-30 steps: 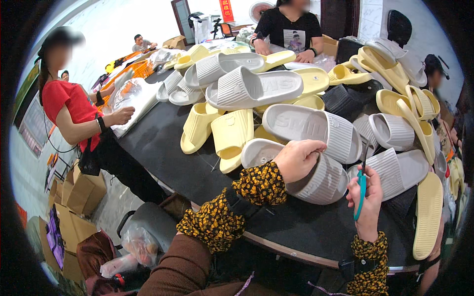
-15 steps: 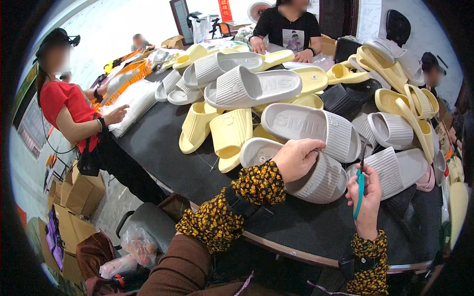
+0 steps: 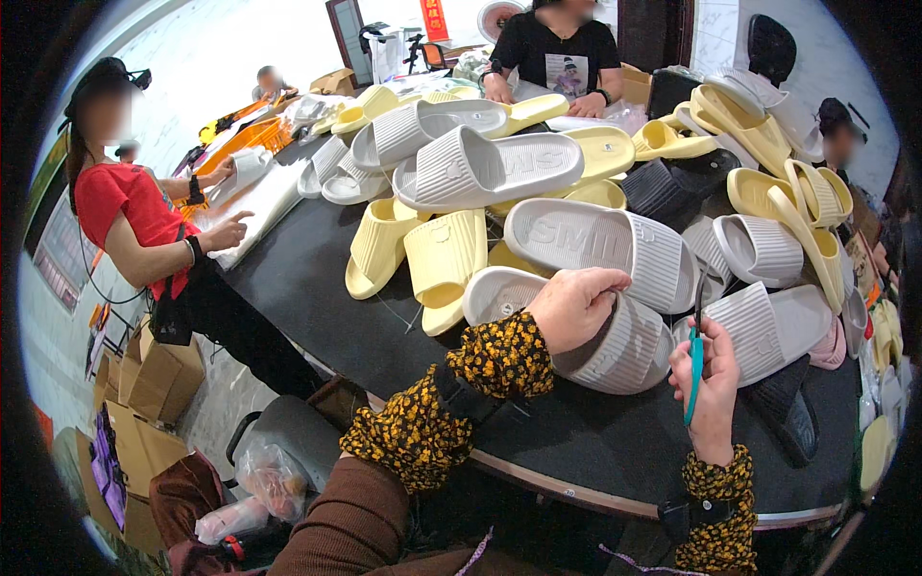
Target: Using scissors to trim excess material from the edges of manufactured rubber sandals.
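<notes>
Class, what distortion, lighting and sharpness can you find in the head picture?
Head view: the table edge bows and the corners go black; head view: the back wall looks washed out; head view: the nearest grey slipper and scissors look fairly sharp.

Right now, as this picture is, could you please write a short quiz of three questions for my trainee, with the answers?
1. Which hand of the camera wearer holds the scissors?
2. True or false: the handles of the scissors are red.
3. The left hand is nearest to a slipper of which colour: (a) black, (b) yellow, (c) grey?

Key: 1. The right hand. 2. False, they are teal. 3. (c).
</notes>
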### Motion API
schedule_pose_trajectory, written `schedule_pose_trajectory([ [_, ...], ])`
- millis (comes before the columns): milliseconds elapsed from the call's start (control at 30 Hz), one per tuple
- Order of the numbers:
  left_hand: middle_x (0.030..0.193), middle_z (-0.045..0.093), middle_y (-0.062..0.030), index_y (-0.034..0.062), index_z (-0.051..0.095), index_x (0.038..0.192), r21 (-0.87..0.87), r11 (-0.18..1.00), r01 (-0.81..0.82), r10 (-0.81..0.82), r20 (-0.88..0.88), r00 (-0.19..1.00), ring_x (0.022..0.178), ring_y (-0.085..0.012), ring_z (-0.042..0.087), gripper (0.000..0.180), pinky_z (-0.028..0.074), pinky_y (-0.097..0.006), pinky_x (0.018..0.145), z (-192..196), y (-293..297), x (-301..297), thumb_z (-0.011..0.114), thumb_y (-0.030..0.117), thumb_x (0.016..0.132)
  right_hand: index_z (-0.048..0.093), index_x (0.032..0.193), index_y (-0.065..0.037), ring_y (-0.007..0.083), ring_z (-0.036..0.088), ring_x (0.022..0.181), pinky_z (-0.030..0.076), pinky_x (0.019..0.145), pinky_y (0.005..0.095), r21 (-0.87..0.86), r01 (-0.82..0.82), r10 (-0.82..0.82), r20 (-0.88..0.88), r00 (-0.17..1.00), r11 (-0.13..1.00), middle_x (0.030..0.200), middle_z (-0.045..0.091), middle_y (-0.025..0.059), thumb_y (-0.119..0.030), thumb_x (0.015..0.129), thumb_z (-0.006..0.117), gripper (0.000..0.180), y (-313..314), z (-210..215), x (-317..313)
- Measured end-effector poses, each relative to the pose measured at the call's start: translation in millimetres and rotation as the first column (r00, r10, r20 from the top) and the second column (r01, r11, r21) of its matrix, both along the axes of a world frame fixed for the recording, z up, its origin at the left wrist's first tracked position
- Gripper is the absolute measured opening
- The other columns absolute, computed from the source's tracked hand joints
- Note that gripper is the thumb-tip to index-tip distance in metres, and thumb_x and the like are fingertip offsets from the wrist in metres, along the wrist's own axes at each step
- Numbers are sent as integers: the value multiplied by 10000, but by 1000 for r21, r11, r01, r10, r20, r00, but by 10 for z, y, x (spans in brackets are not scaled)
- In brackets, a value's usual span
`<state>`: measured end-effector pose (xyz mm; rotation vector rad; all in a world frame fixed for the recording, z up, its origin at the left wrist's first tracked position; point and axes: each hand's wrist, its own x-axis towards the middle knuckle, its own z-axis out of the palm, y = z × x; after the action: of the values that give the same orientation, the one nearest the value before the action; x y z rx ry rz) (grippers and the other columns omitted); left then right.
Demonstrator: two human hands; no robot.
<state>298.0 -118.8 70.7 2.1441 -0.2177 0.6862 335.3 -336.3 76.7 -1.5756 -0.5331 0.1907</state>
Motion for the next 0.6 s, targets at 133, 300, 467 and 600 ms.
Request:
schedule_pose_trajectory([
  [133, 906, 662, -152, 2, 615, 1024, 0, 1000, 6, -6, 13, 1000, 849, -233, 660, 225, 507, -303, 769, -7, -9, -4, 528, -3, 816, 452, 1173, 6, 34, 499, 687, 418, 585, 169, -31, -7, 7, 1, 1000, 1000, 822, 534, 1, -58, 828, 611, 385, -26, 3, -5],
  [300, 905, 665, -149, 12, 621, 1039, 21, 1000, -11, 10, 57, 998, 823, -215, 661, 238, 508, -301, 748, -31, -26, 8, 532, 7, 818, 468, 1169, 7, 39, 511, 706, 428, 629, 180, -3, 13, -13, 36, 999, 1000, 828, 545, 6, -54, 815, 619, 390, -34, -79, 11],
  [467, 931, 672, -141, 3, 611, 1059, 22, 1000, -4, 4, -26, 1000, 832, -171, 652, 250, 498, -268, 754, 26, -8, -5, 529, 0, 823, 471, 1167, 19, 72, 535, 732, 443, 650, 209, -27, 5, -3, 70, 998, 1000, 826, 562, 33, -50, 791, 652, 423, -29, -45, 49],
  [600, 906, 661, -74, -4, 603, 1070, -3, 1000, -25, 25, -101, 995, 827, -90, 597, 257, 477, -236, 768, 80, -16, -39, 505, -8, 832, 496, 1133, 14, 62, 509, 716, 436, 630, 221, 25, -10, 6, 154, 988, 1000, 794, 551, 21, -67, 778, 673, 405, -5, -167, 154],
])
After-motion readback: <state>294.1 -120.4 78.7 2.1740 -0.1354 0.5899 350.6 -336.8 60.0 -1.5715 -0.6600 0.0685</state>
